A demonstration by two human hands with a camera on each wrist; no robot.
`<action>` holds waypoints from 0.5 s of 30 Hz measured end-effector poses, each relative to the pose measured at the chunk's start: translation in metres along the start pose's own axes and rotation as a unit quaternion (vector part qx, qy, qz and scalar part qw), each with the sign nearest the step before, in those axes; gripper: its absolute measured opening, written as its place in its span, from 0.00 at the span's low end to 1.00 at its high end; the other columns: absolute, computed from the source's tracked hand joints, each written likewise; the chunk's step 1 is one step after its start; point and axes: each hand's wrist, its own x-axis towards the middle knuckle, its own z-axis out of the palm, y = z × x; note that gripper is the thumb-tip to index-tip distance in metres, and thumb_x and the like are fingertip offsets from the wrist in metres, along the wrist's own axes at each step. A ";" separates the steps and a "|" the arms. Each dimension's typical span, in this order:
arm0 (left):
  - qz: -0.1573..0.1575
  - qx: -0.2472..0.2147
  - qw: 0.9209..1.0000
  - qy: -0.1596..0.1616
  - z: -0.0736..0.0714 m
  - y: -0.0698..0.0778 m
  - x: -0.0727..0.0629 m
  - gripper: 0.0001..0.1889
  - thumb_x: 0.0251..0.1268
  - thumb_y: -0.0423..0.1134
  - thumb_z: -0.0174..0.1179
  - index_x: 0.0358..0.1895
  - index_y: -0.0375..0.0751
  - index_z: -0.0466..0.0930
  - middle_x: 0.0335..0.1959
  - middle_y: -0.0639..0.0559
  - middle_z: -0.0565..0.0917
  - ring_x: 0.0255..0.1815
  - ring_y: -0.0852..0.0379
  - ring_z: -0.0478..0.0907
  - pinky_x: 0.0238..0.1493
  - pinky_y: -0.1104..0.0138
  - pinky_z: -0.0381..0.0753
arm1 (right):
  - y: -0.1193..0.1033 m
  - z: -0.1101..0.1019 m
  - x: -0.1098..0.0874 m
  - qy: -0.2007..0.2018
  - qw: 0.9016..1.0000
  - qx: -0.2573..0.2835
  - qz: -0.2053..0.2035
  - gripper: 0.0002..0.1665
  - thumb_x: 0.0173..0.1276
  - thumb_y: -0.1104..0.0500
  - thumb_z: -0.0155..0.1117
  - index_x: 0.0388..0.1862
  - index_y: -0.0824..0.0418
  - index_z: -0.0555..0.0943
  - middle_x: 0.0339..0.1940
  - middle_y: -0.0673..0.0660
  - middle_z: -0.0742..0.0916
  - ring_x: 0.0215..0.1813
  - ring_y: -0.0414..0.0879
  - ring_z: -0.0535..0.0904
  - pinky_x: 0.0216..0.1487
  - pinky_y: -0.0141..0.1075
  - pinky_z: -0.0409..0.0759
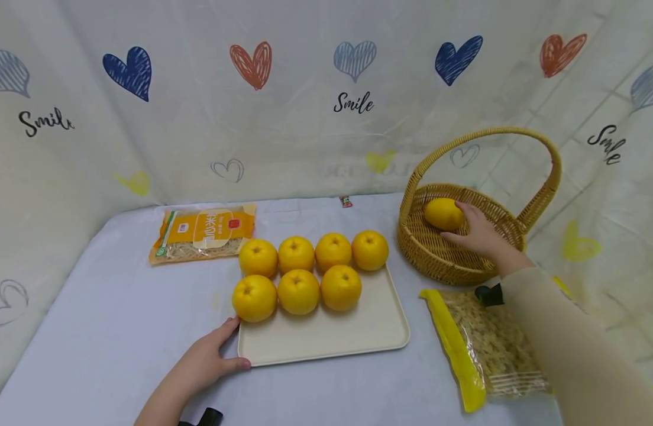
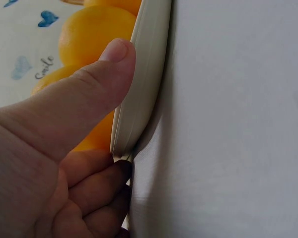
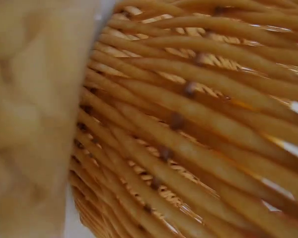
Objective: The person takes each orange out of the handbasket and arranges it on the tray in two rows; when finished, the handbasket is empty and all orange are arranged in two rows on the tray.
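Observation:
Yellow-orange oranges (image 1: 298, 291) sit in two rows on a cream rectangular tray (image 1: 326, 343), three in the front row. My left hand (image 1: 209, 358) holds the tray's left front corner; in the left wrist view the thumb lies over the rim and the other fingers curl beside it. Inside a wicker basket (image 1: 438, 264) with a tall arched handle lies one more orange (image 1: 442, 214). My right hand (image 1: 477, 232) reaches into that basket, fingertips at the fruit's right side and thumb spread apart below it. The right wrist view shows basket weave, with the hand out of sight.
A clear bag of pasta (image 1: 497, 340) with yellow edges lies in front of the basket, under my right forearm. Behind the tray on the left is an orange noodle packet (image 1: 204, 234). A small wrapper (image 1: 346, 202) lies near the back curtain (image 1: 294, 142).

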 end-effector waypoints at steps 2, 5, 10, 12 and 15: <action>0.003 0.003 1.000 0.000 0.000 -0.001 0.000 0.55 0.31 0.64 0.68 0.69 0.42 0.57 0.68 0.38 0.60 0.67 0.37 0.57 0.63 0.43 0.59 | 0.002 0.003 0.004 -0.003 1.000 -0.009 -0.004 0.57 0.61 0.40 0.57 0.72 0.64 0.35 0.71 0.73 0.43 0.69 0.73 0.39 0.60 0.71 0.45; -0.002 -0.002 1.000 0.000 0.000 -0.001 -0.001 0.56 0.31 0.64 0.68 0.68 0.43 0.57 0.68 0.39 0.61 0.68 0.38 0.57 0.64 0.44 0.59 | 0.003 0.006 0.010 -0.003 1.000 -0.017 -0.011 0.58 0.61 0.41 0.57 0.72 0.65 0.34 0.71 0.73 0.41 0.69 0.73 0.39 0.61 0.71 0.43; -0.006 -0.006 1.000 0.004 0.000 -0.002 0.000 0.55 0.30 0.64 0.68 0.68 0.43 0.58 0.68 0.40 0.61 0.68 0.39 0.57 0.64 0.44 0.59 | 0.006 0.010 0.021 -0.002 0.999 -0.037 -0.028 0.57 0.62 0.42 0.55 0.71 0.66 0.32 0.71 0.73 0.39 0.69 0.74 0.38 0.63 0.69 0.39; -0.004 -0.010 1.000 0.006 0.000 -0.002 0.001 0.55 0.30 0.64 0.68 0.68 0.42 0.58 0.68 0.40 0.61 0.68 0.39 0.57 0.65 0.44 0.58 | 0.007 0.010 0.023 -0.005 0.999 -0.041 -0.028 0.57 0.63 0.43 0.55 0.71 0.67 0.32 0.70 0.75 0.40 0.69 0.73 0.37 0.64 0.68 0.38; 0.003 -0.010 1.000 0.008 0.001 -0.003 0.003 0.55 0.30 0.64 0.68 0.68 0.42 0.59 0.68 0.41 0.62 0.68 0.40 0.58 0.65 0.45 0.59 | 0.007 0.010 0.023 -0.012 0.999 -0.036 -0.017 0.57 0.63 0.44 0.55 0.71 0.68 0.31 0.70 0.76 0.42 0.69 0.74 0.38 0.63 0.68 0.41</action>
